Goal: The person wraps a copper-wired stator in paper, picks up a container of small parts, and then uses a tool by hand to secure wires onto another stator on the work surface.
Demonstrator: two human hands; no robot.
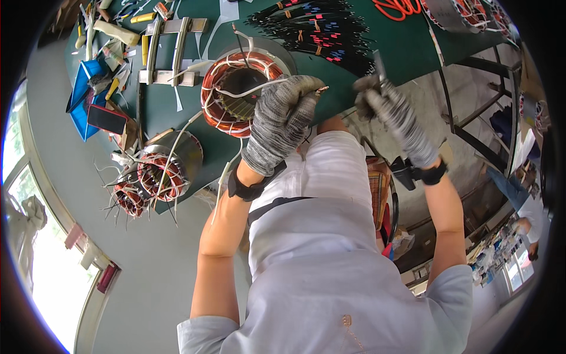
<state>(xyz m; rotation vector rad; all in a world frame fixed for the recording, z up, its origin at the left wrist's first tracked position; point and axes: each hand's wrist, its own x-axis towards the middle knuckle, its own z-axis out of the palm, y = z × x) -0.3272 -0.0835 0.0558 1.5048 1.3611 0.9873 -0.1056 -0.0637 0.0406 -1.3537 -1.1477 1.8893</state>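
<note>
Left hand [282, 121], in a grey knitted glove, closed around a white-sleeved lead wire [253, 90] whose bare copper end [322, 89] juts from the fingertips toward the right. The wire runs back to the left, across the open top of a motor stator [236, 94] with copper windings, which sits on the green desk [389, 56] just beside the hand.

Right hand [386, 106], gloved alike, curled shut about a small metal tool [378, 62] that points upward from the fist; what kind of tool it is cannot be told. The two hands are near each other, level, with a gap between the copper end and the right fist.

A second stator [162, 168] in a metal housing lies nearer the desk's left edge, its windings facing outward and loose white leads spraying from it; a smaller wound coil [128, 197] rests against it. A bundle of black sleeved wires [318, 26] with red and blue markers fans across the far side of the desk. A blue tray [82, 88] and scattered hand tools [115, 32] with yellow handles occupy the far left corner, beside a metal bracket [171, 44]. An orange cable [398, 9] coils at the far edge.
</note>
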